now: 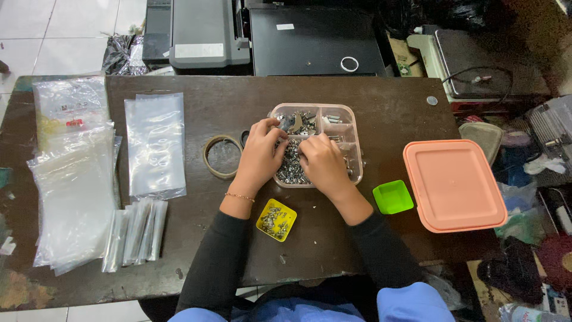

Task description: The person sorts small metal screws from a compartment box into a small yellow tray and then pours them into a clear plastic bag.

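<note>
Risks, as judged from the layout:
- The pink divided tray (354, 119) is piled high with small metal screws (290, 167); both hands dig in the same front compartment, so a raking finger could flick pieces over the low wall onto the dark wooden table (381, 98), where they would be hard to spot
- The yellow dish (276, 220), already holding a few screws, sits just beside the left forearm; a drawn-back wrist could tip it
- The green dish (393, 197) lies near the right forearm, same hazard
- Screws mixed across compartments if a pinch is dropped over a divider

Pose:
- Left hand (258, 156): palm down, fingers curled into the heap at the tray's left side; cannot tell whether anything is pinched
- Right hand (323, 161): palm down, knuckles up, fingertips buried in the screws; grip likewise hidden
- Both forearms in black sleeves, angled inward, wrists close together

Around: clear plastic bags (155, 143) stacked well to the left, tape roll (221, 157) just left of the tray, salmon lid (454, 185) to the right
</note>
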